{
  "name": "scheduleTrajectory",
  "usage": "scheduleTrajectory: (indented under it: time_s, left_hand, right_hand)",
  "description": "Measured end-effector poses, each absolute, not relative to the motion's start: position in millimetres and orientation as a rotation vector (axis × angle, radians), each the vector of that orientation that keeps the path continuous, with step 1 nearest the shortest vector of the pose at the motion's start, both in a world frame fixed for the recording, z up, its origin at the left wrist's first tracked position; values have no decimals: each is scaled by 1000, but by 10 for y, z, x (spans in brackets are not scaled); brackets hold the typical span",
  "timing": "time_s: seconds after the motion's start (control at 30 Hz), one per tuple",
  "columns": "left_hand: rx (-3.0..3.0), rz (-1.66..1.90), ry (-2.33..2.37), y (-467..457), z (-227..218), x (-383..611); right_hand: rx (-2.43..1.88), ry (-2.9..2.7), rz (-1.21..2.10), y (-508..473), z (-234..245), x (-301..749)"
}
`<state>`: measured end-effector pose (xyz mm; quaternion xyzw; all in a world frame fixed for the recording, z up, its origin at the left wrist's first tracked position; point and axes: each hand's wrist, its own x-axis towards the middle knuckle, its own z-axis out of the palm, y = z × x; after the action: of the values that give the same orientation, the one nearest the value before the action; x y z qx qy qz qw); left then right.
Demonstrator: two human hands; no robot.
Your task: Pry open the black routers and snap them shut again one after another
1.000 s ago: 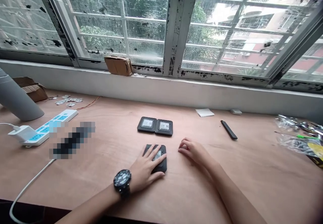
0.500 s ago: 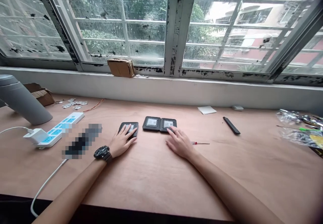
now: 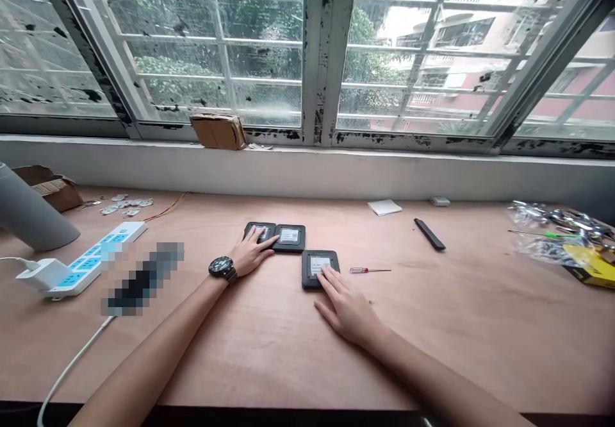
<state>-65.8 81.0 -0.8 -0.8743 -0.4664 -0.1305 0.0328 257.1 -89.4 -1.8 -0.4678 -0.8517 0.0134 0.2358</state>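
Touching black cases (image 3: 317,278): left hand (image 3: 250,254), right hand (image 3: 346,313)

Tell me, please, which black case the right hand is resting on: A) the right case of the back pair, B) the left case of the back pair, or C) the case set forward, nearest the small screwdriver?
C. The right hand rests on the forward case, the one beside the screwdriver.

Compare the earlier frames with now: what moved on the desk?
The left hand slid the left black case forward until it sits against the middle case. The right hand drew the right case back toward the person, away from the middle case. Both hands remain on their cases. The middle case and the red-handled screwdriver stayed put.
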Motion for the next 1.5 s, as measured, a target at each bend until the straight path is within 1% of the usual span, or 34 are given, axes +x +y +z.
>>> scheduleTrajectory:
  time_s: [0.2,0.4,0.5,0.6,0.7,0.8,0.9,1.0,1.1,1.23,1.33,1.43,1.5]
  left_hand:
    - [-2692,-446,-1390,718,-46,-249]
    - [-2665,-502,-1387,623,-75,35]
    - [-2714,-607,-1213,525,-51,22]
    - [-2800,-754,-1041,362,-2,-14]
    - [-2930,-831,-964,158,59,-2]
    - [-3035,-852,-944,-46,110,67]
    - [-3048,-840,-990,-225,137,178]
    - [-3003,-805,-1073,-372,141,308]
    - [-2973,-799,-1180,-435,130,399]
    - [-3143,-748,-1083,-281,101,337]
    - [-3124,-890,-1143,-99,87,192]
    - [-3128,-999,-1185,-56,74,108]
    - [-3241,-895,-1085,-113,60,125]
  right_hand:
    - [-1300,-2347,125,-1434,21,2530]
    - [-1346,-2348,109,-1526,17,2479]
    - [-1335,-2345,112,-1280,95,2626]
    - [-1322,-2302,118,-805,233,2937]
    - [-1413,-2256,125,-362,333,3282]
    - [-1434,-2232,298,-184,324,3522]
    - [-1402,-2177,519,-224,250,3629]
    - [-1379,-2157,640,-277,174,3653]
    - [-1404,-2144,581,-239,111,3642]
    - [-1382,-2155,311,-162,88,3592]
    - [-1339,-2052,144,-188,154,3509]
    - [-1317,-1877,191,-274,244,3389]
    - [-1298,-1721,292,-335,277,3298]
